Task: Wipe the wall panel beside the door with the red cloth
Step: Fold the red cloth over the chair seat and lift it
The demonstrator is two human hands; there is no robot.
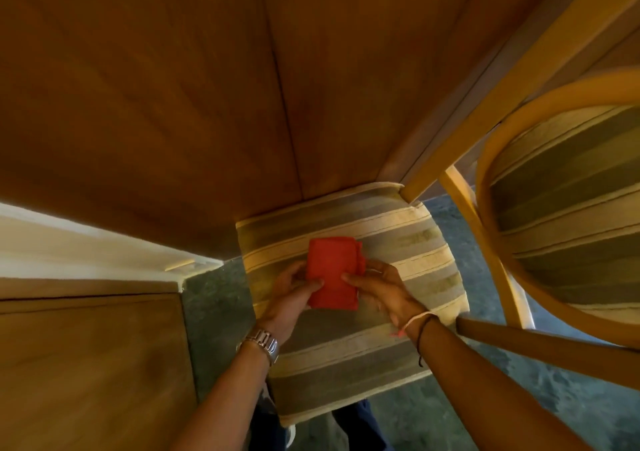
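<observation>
A folded red cloth (333, 270) lies over the striped seat of a wooden chair (349, 346). My left hand (294, 291) grips its left edge with the thumb on top. My right hand (377, 286) holds its right edge the same way. The brown wooden wall panel (156, 87) rises straight ahead, with a vertical seam running down it. At the lower left is a wooden door (90, 364) beside a pale frame (86, 250).
A second chair with a striped oval back (568, 208) and a curved wooden frame stands close on the right. Its wooden arm (540, 350) crosses just right of my right forearm. Dark green carpet (214, 312) covers the floor between door and chair.
</observation>
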